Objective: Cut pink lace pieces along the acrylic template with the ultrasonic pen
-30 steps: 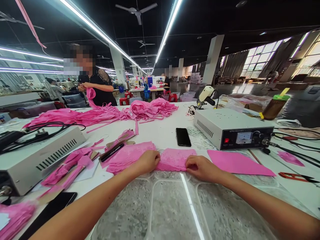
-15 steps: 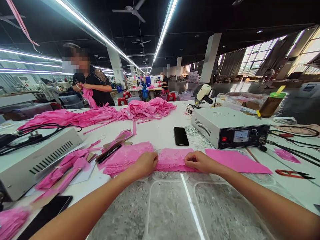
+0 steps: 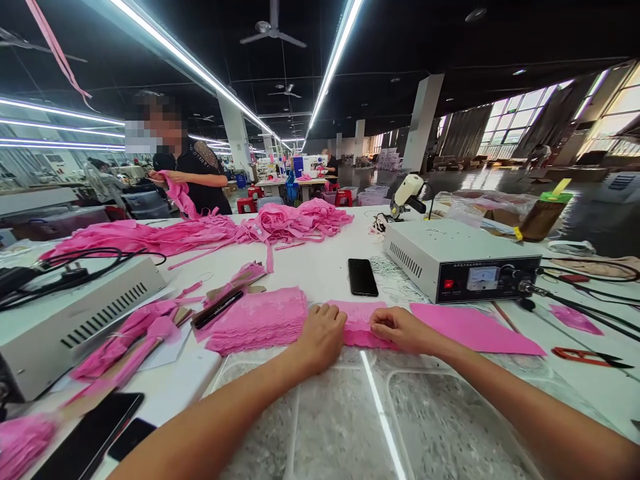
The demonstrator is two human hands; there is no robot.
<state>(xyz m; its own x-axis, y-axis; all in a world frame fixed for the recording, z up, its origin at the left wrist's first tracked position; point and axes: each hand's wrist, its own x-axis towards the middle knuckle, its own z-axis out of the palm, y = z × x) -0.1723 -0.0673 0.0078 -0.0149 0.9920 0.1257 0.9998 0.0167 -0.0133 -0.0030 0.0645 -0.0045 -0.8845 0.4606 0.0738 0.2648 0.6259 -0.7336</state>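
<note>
Between my hands lies a piece of pink lace fabric with a scalloped front edge. My left hand is closed over its left part, knuckles up, fingertips hidden. At the right end, my right hand pinches the fabric with thumb and forefinger together. Just left of my left hand is a layered stack of pink lace pieces. A flat, smooth pink fabric piece extends to the right from beside my right hand.
A black phone lies beyond the lace. A grey control box stands at right, near red-handled thread snips. Another metal box with cables is at left. Across the table, a person handles pink fabric beside a long pink heap.
My left hand has moved right, from the lace's left end towards its middle, closer to my right hand. My right hand stays nearly in place. The view has shifted slightly.
</note>
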